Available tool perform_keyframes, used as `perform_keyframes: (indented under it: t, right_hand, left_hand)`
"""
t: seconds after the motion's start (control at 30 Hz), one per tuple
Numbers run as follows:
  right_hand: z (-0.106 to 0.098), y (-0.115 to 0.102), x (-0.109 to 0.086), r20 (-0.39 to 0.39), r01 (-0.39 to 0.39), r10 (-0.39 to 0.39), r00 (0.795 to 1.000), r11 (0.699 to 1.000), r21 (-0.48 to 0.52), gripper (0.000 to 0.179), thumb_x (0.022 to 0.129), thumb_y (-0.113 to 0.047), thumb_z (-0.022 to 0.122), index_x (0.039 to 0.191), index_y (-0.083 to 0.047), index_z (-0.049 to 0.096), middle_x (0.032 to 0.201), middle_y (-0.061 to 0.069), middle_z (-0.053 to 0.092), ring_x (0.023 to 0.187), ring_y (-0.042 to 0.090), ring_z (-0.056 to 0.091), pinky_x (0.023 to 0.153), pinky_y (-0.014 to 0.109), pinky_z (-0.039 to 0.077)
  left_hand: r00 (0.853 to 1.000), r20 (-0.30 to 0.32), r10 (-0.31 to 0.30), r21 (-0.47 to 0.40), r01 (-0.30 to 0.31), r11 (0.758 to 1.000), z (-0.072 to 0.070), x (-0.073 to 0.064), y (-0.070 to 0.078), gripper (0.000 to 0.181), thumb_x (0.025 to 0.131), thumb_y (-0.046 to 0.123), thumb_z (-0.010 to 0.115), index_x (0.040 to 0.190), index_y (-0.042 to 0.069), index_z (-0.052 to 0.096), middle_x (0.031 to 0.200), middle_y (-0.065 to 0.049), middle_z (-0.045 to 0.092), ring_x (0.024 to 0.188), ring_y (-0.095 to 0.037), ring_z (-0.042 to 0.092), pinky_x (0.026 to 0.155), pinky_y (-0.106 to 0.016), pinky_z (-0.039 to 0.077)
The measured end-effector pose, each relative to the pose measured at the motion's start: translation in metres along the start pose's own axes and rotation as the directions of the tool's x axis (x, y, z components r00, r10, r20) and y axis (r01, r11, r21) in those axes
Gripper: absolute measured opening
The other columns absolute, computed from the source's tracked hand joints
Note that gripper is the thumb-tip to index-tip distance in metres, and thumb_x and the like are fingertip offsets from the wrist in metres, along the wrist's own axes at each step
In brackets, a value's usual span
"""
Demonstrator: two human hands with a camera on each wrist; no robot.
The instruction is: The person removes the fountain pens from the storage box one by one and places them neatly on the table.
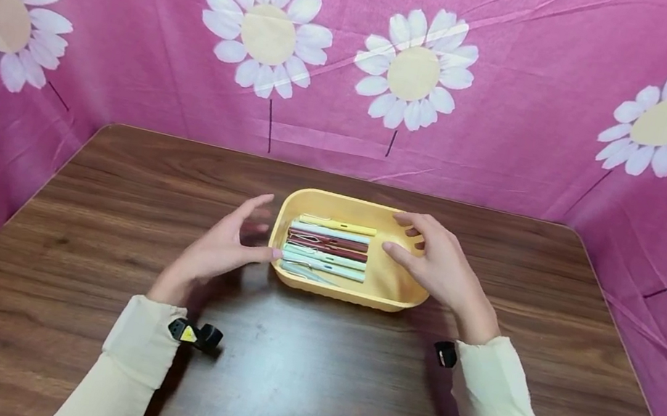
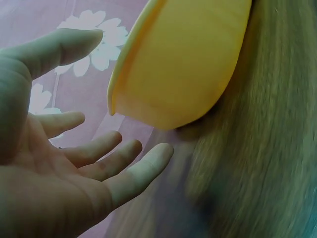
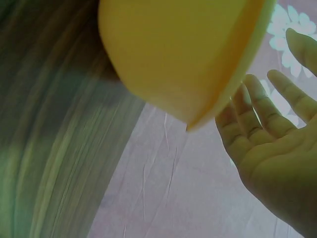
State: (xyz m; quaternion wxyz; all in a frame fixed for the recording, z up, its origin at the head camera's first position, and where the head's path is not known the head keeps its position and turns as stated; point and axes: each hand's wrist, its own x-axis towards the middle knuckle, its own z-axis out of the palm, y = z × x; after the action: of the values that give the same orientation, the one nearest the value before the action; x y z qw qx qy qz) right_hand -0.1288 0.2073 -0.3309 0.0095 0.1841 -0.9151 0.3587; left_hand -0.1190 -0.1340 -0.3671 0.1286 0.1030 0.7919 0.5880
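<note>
A yellow plastic basket (image 1: 345,297) stands on the table with several pens in its left part. Among them are a yellow pen (image 1: 344,226), dark red pens (image 1: 341,243) and pale green and blue ones, lying side by side with clips to the left. My left hand (image 1: 221,244) is at the basket's left end, fingers spread, the thumb by the rim; the left wrist view shows the palm (image 2: 54,183) apart from the wall. Over the right end is my right hand (image 1: 446,267), its fingers loosely bent and holding nothing; whether they touch the rim I cannot tell.
The brown wood-grain table (image 1: 305,380) carries the basket near its far side. A pink cloth (image 1: 332,134) with large white daisies hangs behind and at both sides. A black strap device (image 1: 196,334) sits at the left cuff, another dark one (image 1: 445,354) at the right.
</note>
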Motion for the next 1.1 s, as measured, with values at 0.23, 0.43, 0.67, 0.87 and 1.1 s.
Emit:
perform_keyframes:
  t: [0.23,0.43,0.67,0.87,1.1]
  right_hand:
    - [0.008,-0.004,0.019,0.056,-0.028,0.025,0.998,0.998,0.047,0.043,0.093,-0.019,0.074,0.13,0.0,0.062,0.128,0.018,0.063,0.111,0.038,0.059,0.094,0.052,0.052]
    - [0.022,-0.008,0.026,0.149,0.003,-0.021,0.989,0.993,0.117,0.033,0.088,-0.012,0.078,0.116,0.003,0.068,0.108,0.017,0.069,0.094,0.031,0.064,0.081,0.043,0.055]
    - [0.041,-0.01,0.027,0.312,0.013,-0.062,0.948,0.988,0.156,0.03,0.089,-0.011,0.078,0.112,0.004,0.068,0.09,0.003,0.07,0.085,0.019,0.064,0.081,0.036,0.054]
    - [0.049,-0.012,0.026,0.384,-0.017,-0.054,0.922,0.983,0.181,0.029,0.09,-0.012,0.077,0.113,0.003,0.068,0.092,0.002,0.072,0.086,0.016,0.065,0.08,0.033,0.056]
    - [0.058,-0.013,0.029,0.456,-0.014,-0.086,0.886,0.977,0.212,0.026,0.09,-0.011,0.077,0.111,0.002,0.071,0.101,0.007,0.072,0.088,0.015,0.068,0.082,0.03,0.059]
  left_hand:
    - [1.0,0.028,0.007,-0.183,-0.002,0.983,0.004,0.003,-0.002,0.094,0.081,-0.001,0.078,0.159,0.007,0.026,0.151,-0.022,0.041,0.136,-0.039,0.043,0.114,-0.056,0.036]
    - [0.996,0.084,-0.018,-0.281,0.041,0.959,0.009,0.004,-0.004,0.097,0.08,-0.01,0.073,0.16,0.008,0.022,0.152,-0.025,0.039,0.134,-0.042,0.043,0.112,-0.052,0.037]
    - [0.995,0.095,-0.02,-0.288,0.046,0.956,0.008,0.002,-0.01,0.089,0.081,-0.009,0.073,0.157,0.005,0.029,0.148,-0.028,0.042,0.131,-0.043,0.046,0.107,-0.044,0.044]
    - [0.994,0.107,-0.019,-0.299,0.051,0.953,0.009,0.002,-0.012,0.087,0.082,-0.007,0.073,0.156,0.004,0.03,0.147,-0.029,0.042,0.13,-0.043,0.046,0.1,-0.036,0.049]
    - [0.995,0.096,-0.019,-0.301,0.047,0.952,0.009,0.002,-0.012,0.087,0.081,-0.008,0.072,0.156,0.004,0.03,0.147,-0.029,0.043,0.13,-0.043,0.046,0.104,-0.039,0.045]
